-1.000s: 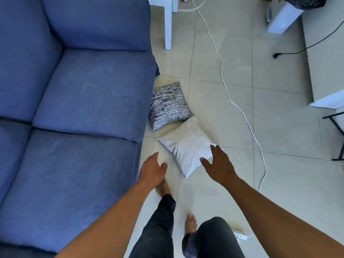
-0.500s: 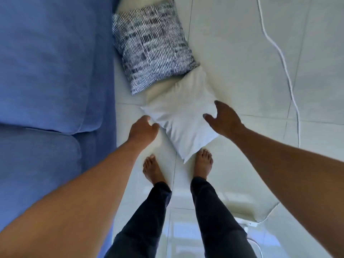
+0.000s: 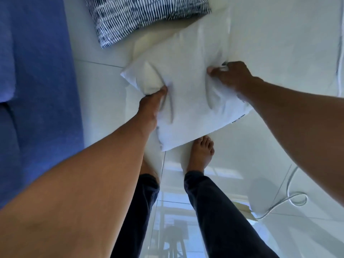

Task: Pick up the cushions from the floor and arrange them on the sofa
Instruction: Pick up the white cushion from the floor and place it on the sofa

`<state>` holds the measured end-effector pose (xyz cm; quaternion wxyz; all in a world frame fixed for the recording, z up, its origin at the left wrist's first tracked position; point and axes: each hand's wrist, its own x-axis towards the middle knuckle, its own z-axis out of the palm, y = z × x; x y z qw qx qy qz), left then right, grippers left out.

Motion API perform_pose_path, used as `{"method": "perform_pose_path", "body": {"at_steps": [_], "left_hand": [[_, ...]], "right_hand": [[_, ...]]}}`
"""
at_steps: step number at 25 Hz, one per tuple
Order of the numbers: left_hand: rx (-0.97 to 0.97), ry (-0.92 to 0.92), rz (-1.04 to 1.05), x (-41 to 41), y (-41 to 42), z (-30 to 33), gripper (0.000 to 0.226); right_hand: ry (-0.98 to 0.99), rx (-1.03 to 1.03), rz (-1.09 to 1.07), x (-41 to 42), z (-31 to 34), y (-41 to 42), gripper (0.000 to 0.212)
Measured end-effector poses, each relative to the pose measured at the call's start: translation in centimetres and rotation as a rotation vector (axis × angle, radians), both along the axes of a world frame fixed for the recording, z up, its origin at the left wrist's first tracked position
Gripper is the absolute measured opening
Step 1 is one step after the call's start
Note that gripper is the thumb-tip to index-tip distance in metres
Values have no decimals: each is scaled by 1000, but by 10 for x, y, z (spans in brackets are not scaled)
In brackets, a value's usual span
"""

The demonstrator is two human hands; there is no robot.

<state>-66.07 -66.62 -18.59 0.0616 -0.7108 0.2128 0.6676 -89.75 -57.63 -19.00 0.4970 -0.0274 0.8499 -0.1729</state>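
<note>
Nearest the camera, two legs in dark trousers [image 3: 214, 211] stand barefoot on the glossy white floor [image 3: 270, 146]; the right foot [image 3: 202, 153] lies just below the lower corner of the white cushion [image 3: 188, 94]. Both forearms extend forward. The left hand [image 3: 151, 107] is closed on the cushion's left edge, thumb pressed into the fabric, which creases beside it. The right hand [image 3: 229, 76] is closed on the right edge, fingers pinching the cover. The white cushion spans between the two hands; whether it has cleared the floor cannot be told. Beyond the hands, the patterned navy-and-white cushion [image 3: 147, 15] lies on the floor, its near edge touching the white one. Left of the left hand stands the blue sofa [image 3: 37, 81]. Right of the right hand runs a white cable [image 3: 290, 200].
</note>
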Motion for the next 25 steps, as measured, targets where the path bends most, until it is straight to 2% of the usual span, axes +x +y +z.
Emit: {"method": "perform_pose_path", "body": {"at_steps": [1, 2, 6, 9, 11, 14, 17, 21, 25], "left_hand": [[-22, -5, 16, 3, -3, 17, 96], [-31, -15, 40, 5, -7, 39, 95], [-44, 7, 66, 15, -18, 156, 84], [-144, 82, 74, 26, -25, 257, 55], [-216, 126, 101, 37, -29, 320, 46], [-331, 186, 134, 65, -34, 396, 28], [-452, 198, 187, 108, -42, 457, 36], [-520, 213, 333, 200, -47, 513, 41], [-566, 227, 507, 298, -36, 557, 42]], "right_hand": [[4, -32, 5, 4, 18, 0, 58], [16, -71, 2, 7, 39, 1, 50], [64, -188, 73, 16, 138, 3, 53], [104, -247, 40, 23, 242, -11, 52], [110, -321, 21, 31, 312, -25, 51], [78, -431, 62, 48, 397, -50, 38], [69, -512, 172, 80, 464, -85, 49], [32, -598, 350, 153, 527, -131, 27], [-14, -605, 505, 246, 560, -163, 19]]}}
